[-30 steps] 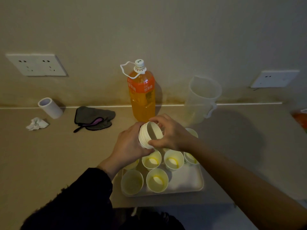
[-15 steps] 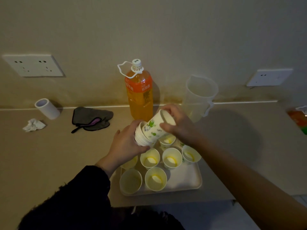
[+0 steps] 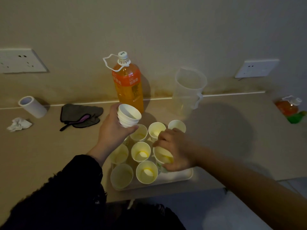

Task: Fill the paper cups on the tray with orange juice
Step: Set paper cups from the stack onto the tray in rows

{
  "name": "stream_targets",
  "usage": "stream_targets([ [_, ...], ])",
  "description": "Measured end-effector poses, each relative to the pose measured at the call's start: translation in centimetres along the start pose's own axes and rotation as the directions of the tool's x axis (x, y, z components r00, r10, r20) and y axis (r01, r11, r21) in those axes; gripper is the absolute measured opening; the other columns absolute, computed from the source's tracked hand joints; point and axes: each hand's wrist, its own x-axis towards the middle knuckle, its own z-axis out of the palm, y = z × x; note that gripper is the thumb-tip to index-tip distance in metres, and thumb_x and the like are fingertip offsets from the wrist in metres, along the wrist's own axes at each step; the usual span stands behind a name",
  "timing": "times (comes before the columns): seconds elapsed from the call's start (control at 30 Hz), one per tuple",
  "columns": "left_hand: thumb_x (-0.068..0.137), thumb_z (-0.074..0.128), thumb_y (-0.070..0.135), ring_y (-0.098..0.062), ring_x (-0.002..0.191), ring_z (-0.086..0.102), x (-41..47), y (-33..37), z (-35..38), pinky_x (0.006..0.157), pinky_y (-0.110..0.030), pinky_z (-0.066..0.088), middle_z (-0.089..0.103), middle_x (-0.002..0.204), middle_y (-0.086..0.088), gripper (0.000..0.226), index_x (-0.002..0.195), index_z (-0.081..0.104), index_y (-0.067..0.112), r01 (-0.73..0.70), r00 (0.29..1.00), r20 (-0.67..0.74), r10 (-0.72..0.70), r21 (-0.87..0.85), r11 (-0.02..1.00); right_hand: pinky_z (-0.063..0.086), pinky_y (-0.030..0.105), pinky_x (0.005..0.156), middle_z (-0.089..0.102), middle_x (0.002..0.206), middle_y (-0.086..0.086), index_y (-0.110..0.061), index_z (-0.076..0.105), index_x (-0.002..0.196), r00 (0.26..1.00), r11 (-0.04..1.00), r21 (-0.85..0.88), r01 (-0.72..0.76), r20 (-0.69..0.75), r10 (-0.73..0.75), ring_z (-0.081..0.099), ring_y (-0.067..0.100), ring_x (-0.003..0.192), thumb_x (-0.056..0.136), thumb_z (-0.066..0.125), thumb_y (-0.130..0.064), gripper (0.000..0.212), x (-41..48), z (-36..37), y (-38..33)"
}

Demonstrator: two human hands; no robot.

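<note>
Left hand (image 3: 114,130) grips cup stack (image 3: 128,116), held over tray's far-left. Right hand (image 3: 173,149) wrapped round single cup (image 3: 163,156), tilted, at tray (image 3: 186,175) right side. Juice bottle (image 3: 128,87) upright, capped, just far of stack; left hand nearer. Tray cups (image 3: 141,151) look empty; pitcher (image 3: 189,90) too.

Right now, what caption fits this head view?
Left hand holds a cup stack; right hand grips one tilted cup at the tray.

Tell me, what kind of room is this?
Probably a plain room at home or work: a white wall socket above a beige counter, with a big orange juice bottle and clear plastic jug.
</note>
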Motion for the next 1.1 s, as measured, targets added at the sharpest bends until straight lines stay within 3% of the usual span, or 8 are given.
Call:
stream_targets([
  [0.23, 0.068, 0.083, 0.03, -0.009, 0.098, 0.048, -0.5, 0.9, 0.8, 0.078, -0.026, 0.038, 0.049, 0.11, 0.013, 0.079, 0.131, 0.036, 0.024, -0.02, 1.0, 0.014, 0.02, -0.009, 1.0, 0.047, 0.04, 0.086, 0.062, 0.115, 0.001, -0.016, 0.059, 0.123, 0.997, 0.996, -0.04, 0.082, -0.01, -0.082, 0.057, 0.023, 0.101, 0.069, 0.05, -0.063, 0.072, -3.3, 4.1, 0.8],
  [0.3, 0.068, 0.083, 0.03, -0.008, 0.098, 0.047, -0.5, 1.0, 1.0, 0.077, -0.026, 0.037, 0.048, 0.11, 0.013, 0.079, 0.132, 0.037, 0.024, -0.018, 1.0, 0.016, 0.018, -0.001, 1.0, 0.046, 0.039, 0.087, 0.062, 0.115, -0.001, -0.017, 0.058, 0.124, 0.994, 0.992, -0.066, 0.109, 0.003, -0.109, 0.057, 0.022, 0.103, 0.068, 0.055, -0.063, 0.073, -3.7, 5.2, 1.2],
  [0.63, 0.066, 0.084, 0.032, -0.012, 0.102, 0.052, -0.2, 0.4, 1.0, 0.08, -0.029, 0.041, 0.053, 0.113, 0.011, 0.081, 0.131, 0.035, 0.029, 0.004, 1.0, 0.021, -0.004, -0.007, 1.0, 0.035, 0.049, 0.107, 0.06, 0.124, -0.003, -0.022, 0.049, 0.131, 0.989, 0.987, -0.07, 0.143, -0.039, -0.145, 0.05, 0.024, 0.123, 0.061, 0.067, -0.06, 0.082, -3.7, 9.3, 2.5],
  [0.93, 0.067, 0.084, 0.03, -0.013, 0.104, 0.05, -0.1, 0.1, 1.1, 0.083, -0.031, 0.043, 0.05, 0.115, 0.01, 0.085, 0.135, 0.033, 0.026, 0.012, 0.999, 0.032, -0.012, 0.009, 1.0, 0.01, 0.045, 0.117, 0.06, 0.126, -0.006, -0.024, 0.046, 0.134, 0.99, 0.98, -0.137, 0.142, -0.004, -0.143, 0.046, 0.021, 0.13, 0.066, 0.061, -0.065, 0.081, -2.9, 10.6, 3.0],
  [1.1, 0.067, 0.084, 0.031, -0.013, 0.104, 0.051, 0.2, 0.0, 1.2, 0.083, -0.031, 0.044, 0.051, 0.114, 0.01, 0.085, 0.134, 0.033, 0.028, 0.008, 0.999, 0.036, -0.009, 0.006, 1.0, 0.017, 0.05, 0.115, 0.063, 0.122, -0.007, -0.024, 0.046, 0.131, 0.982, 0.973, -0.162, 0.162, -0.074, -0.176, 0.051, 0.019, 0.126, 0.062, 0.067, -0.065, 0.083, -2.7, 10.6, 2.9],
])
